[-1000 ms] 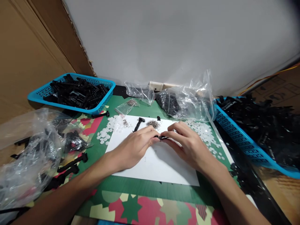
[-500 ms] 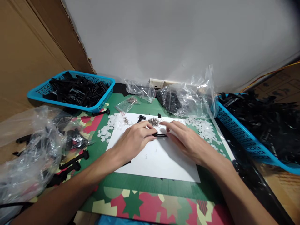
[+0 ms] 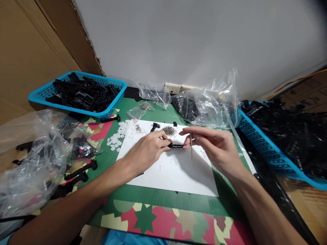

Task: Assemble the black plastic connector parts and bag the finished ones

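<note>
My left hand (image 3: 146, 148) pinches one end of a slim black plastic part (image 3: 177, 146), which points to the right just over the white paper sheet (image 3: 163, 177). Across from it, my right hand (image 3: 219, 144) is closed on a thin metal rod-like tool (image 3: 191, 151). The tool hangs nearly upright, and its exact kind cannot be made out. Its lower fingertips are close to the part's right end; whether they touch it is unclear. Beyond the hands lie a pile of tiny metal pieces (image 3: 169, 131) and another black plastic part (image 3: 155, 127).
Blue baskets heaped with black parts stand at left (image 3: 116, 102) and right (image 3: 260, 143). White plastic discs (image 3: 114, 140) lie beside the paper. Clear bags sit at the back (image 3: 209, 105) and left (image 3: 38, 170). A grey wall (image 3: 191, 41) rises behind.
My right hand has turned and shifted slightly right, and the thin metal tool now shows in its fingers. My left hand keeps its pinch on the black part. The view has shifted slightly.
</note>
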`<state>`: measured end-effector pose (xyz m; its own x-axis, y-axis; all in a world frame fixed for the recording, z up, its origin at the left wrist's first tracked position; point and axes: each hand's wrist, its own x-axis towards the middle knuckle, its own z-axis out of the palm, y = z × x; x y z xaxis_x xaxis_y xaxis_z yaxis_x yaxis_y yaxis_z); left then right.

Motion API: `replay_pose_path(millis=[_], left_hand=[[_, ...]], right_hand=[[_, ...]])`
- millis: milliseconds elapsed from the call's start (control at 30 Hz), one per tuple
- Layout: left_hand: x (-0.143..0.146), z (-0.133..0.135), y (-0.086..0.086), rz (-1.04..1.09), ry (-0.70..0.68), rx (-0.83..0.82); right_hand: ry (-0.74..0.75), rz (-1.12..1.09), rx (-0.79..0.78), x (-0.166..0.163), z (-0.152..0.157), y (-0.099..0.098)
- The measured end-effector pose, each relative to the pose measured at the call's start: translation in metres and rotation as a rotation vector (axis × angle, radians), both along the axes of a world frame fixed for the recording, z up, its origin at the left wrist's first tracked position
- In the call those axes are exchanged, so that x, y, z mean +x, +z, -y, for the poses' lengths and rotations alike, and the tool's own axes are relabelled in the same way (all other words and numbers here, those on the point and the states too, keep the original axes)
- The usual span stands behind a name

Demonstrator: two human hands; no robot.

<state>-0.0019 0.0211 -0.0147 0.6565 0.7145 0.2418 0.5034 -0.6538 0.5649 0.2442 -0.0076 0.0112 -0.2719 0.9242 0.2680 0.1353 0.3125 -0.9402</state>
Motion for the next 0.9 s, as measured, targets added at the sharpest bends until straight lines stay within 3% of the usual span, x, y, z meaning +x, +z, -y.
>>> replay_pose_path(millis=[100, 200, 400, 567, 900], left_hand=[[-0.001, 0.001, 0.002, -0.012, -0.019, 0.0], [-0.001, 0.002, 0.0, -0.023, -0.018, 0.007], [0.0, 0.003, -0.001, -0.066, -0.014, 0.066], [0.002, 0.004, -0.002, -0.104, -0.007, 0.091], [0.001, 0.004, -0.007, -0.071, 0.004, 0.098]], right_hand=[[0.026, -0.223, -0.079, -0.007, 0.0, -0.007], [0.011, -0.249, -0.106, -0.013, 0.001, -0.011], [-0.08, 0.113, -0.028, -0.022, 0.0, -0.009], [-0.049, 0.205, -0.065, -0.026, -0.001, -0.012], [-0.036, 0.451, 0.072, -0.034, -0.006, -0.016]])
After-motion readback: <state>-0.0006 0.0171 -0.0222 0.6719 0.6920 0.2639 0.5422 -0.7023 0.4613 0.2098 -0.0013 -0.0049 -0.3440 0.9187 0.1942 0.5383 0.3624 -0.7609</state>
